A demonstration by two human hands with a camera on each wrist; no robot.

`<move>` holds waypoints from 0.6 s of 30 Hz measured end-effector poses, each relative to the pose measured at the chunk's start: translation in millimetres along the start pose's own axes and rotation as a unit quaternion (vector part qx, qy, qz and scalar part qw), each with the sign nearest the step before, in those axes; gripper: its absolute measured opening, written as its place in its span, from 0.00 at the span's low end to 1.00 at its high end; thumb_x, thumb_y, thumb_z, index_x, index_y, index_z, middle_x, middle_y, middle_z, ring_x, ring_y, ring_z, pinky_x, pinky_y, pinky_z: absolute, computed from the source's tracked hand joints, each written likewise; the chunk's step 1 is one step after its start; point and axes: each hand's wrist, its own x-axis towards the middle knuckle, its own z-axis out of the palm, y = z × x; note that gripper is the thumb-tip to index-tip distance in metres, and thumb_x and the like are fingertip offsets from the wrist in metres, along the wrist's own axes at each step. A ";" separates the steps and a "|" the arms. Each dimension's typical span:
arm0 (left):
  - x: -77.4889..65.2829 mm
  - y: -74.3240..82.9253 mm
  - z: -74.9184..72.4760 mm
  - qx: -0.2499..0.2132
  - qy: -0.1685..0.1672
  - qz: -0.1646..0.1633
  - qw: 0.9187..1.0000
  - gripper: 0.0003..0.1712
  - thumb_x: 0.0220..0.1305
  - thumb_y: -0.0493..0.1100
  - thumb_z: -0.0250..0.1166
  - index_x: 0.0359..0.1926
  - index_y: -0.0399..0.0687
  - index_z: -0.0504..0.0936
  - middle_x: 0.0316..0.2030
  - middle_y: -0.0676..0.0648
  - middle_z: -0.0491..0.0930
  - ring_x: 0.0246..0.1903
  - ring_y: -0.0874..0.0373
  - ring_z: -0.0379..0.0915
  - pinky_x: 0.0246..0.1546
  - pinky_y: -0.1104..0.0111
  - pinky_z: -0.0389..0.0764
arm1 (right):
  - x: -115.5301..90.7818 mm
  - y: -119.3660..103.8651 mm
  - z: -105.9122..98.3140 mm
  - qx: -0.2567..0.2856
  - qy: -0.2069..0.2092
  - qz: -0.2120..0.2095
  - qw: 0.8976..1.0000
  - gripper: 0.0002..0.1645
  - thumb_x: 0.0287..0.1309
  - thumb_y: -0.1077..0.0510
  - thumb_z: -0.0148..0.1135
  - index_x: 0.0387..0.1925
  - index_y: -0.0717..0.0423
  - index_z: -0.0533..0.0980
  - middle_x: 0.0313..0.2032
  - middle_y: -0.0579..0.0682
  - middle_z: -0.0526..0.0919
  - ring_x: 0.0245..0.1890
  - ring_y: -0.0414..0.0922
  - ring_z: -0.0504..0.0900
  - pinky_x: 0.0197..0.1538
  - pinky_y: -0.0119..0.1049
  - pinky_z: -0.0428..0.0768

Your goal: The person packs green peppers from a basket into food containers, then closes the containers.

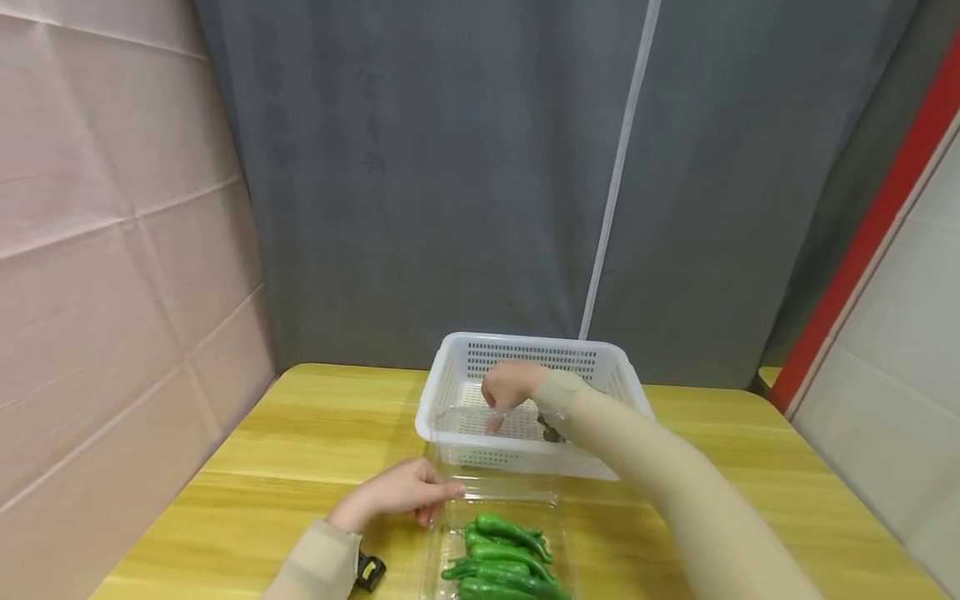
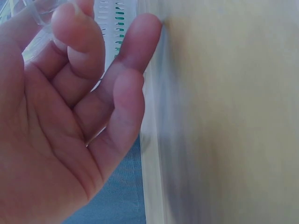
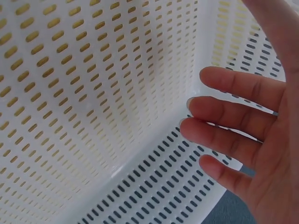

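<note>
In the head view a clear plastic box holds several green peppers near the table's front. Its clear lid stands raised and overlaps the front of a white perforated basket. My left hand pinches the box's left edge by the lid hinge, index finger stretched along it; clear plastic shows by the fingertips in the left wrist view. Over the basket reaches my right hand, fingers down inside. In the right wrist view the right hand has slightly bent, spread fingers holding nothing.
A yellow wood-grain table carries the box and basket. Behind it hangs a grey curtain, with a pale cloth wall at left and a white panel with a red strip at right.
</note>
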 end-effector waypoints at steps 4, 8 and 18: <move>1.2 2.2 2.5 -0.004 0.002 0.001 1.000 0.31 0.69 0.57 0.58 0.13 0.44 0.79 0.08 0.53 0.73 0.10 0.62 0.64 0.12 0.74 0.65 | 3.4 -0.5 5.6 -0.018 -0.009 0.001 1.000 0.28 0.33 0.28 0.75 0.18 0.44 0.76 0.19 0.37 0.77 0.20 0.38 0.70 0.25 0.33 0.71; 2.0 2.0 6.2 -0.002 -0.005 0.004 1.000 0.30 0.69 0.57 0.58 0.14 0.44 0.79 0.08 0.54 0.74 0.09 0.64 0.65 0.12 0.75 0.65 | 4.9 -4.0 19.0 -0.027 -0.022 -0.005 0.999 0.25 0.37 0.34 0.75 0.16 0.46 0.73 0.16 0.38 0.72 0.19 0.38 0.66 0.22 0.32 0.67; 1.9 3.1 6.2 -0.006 -0.011 0.002 1.000 0.30 0.69 0.57 0.58 0.14 0.45 0.80 0.09 0.53 0.75 0.10 0.62 0.66 0.12 0.73 0.68 | 7.8 -8.2 31.8 0.004 -0.044 0.005 0.999 0.16 0.36 0.44 0.78 0.22 0.45 0.79 0.21 0.41 0.79 0.23 0.40 0.72 0.30 0.33 0.76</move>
